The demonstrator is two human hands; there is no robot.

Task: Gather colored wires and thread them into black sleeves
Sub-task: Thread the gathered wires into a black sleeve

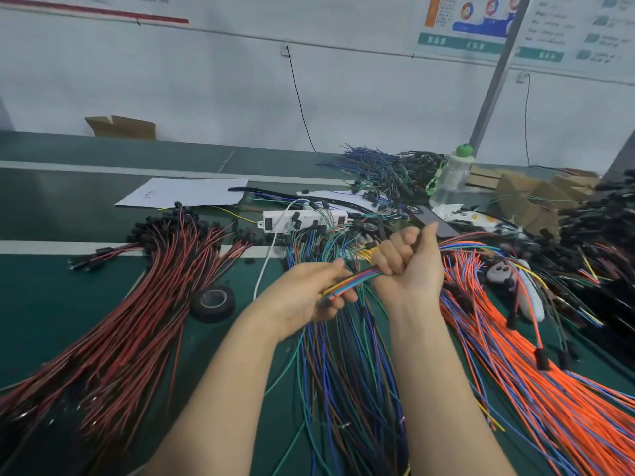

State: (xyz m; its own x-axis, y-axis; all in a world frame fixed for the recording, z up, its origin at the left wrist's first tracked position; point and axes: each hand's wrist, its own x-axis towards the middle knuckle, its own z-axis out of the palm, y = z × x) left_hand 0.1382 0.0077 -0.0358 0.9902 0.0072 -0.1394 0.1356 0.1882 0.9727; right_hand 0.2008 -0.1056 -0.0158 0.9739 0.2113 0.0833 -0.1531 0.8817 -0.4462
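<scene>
Between left hand [311, 292] and right hand [410, 266], colored wire bundle [360, 276].

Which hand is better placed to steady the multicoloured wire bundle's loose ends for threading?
Probably the left hand: it pinches the thin multicoloured wire bundle near its ends, while the right hand fists it farther along.

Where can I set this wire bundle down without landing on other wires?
Bare mat lies left of the red-black wires, and more behind them, left of the paper sheet. A narrow patch sits beside the tape roll. Centre and right are crowded with orange wires.
</scene>
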